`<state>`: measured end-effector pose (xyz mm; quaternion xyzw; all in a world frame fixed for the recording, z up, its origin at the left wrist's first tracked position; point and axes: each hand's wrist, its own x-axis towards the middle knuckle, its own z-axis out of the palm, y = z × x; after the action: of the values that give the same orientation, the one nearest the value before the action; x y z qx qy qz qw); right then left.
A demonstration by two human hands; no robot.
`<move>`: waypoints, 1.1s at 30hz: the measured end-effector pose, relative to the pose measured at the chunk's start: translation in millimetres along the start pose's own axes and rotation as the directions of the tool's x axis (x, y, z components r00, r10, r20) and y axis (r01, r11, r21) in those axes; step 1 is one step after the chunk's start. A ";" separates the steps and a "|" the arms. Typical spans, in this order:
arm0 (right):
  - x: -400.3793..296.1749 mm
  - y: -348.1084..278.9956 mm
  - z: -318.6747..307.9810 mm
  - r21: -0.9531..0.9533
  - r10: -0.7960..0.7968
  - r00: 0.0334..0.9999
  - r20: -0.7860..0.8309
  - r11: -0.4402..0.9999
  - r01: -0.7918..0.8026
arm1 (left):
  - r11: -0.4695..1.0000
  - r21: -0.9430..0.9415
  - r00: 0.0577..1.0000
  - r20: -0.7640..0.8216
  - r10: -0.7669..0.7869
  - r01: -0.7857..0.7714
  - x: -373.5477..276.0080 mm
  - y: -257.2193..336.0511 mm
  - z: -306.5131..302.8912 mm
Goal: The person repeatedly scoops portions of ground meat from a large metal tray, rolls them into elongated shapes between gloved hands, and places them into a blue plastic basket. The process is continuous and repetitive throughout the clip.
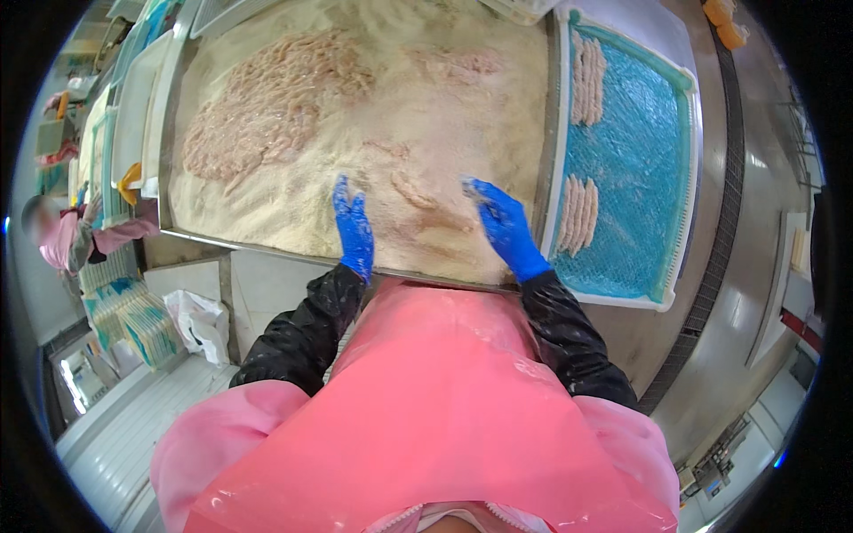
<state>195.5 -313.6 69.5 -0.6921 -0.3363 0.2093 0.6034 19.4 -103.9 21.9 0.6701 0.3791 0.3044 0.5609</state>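
Pale crumb coating (266, 220) fills a wide metal-edged tray in front of me. My left hand (353, 230), in a blue glove dusted with crumbs, is over the tray's near part, fingers apart and nothing in it. My right hand (501, 226), gloved alike, is further right with fingers slightly curled and no strip seen in it. Between them a coated meat strip (412, 191) lies on the crumbs. Beyond it are small meat pieces (390, 148). A big heap of raw meat strips (266, 100) lies at the back left, a smaller pile (466, 63) at the back right.
At the right, a white-rimmed crate (690, 166) lined with blue film holds two rows of coated strips (578, 214). White tubs (136, 113) stand left of the tray. A co-worker (66, 233) in pink is at the far left, near stacked trays (133, 320) and a white bag (200, 326).
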 end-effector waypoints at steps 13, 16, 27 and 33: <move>43.4 -6.4 141.4 -0.429 -0.134 0.962 0.240 0.874 0.229 | 0.098 -0.765 0.695 0.513 -0.505 0.636 21.2 29.3 37.7; 46.3 27.1 129.5 -0.609 -0.040 0.987 0.159 0.782 0.130 | -0.112 -0.688 0.562 0.665 -0.491 0.717 27.0 39.2 46.8; 150.6 67.9 70.0 -0.623 -0.337 0.886 -0.318 0.779 0.073 | -0.151 -0.574 0.472 0.774 -0.422 0.805 46.5 34.9 -4.9; 188.3 86.9 17.2 -0.819 -0.035 0.898 -0.439 0.426 -0.384 | 0.233 -0.527 0.573 0.787 -0.229 0.817 38.2 -31.9 -13.0</move>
<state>331.2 -170.4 3.3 -0.9622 -0.1918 -0.0790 0.1763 23.4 -62.0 -7.7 0.1581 0.1996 0.0170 0.9669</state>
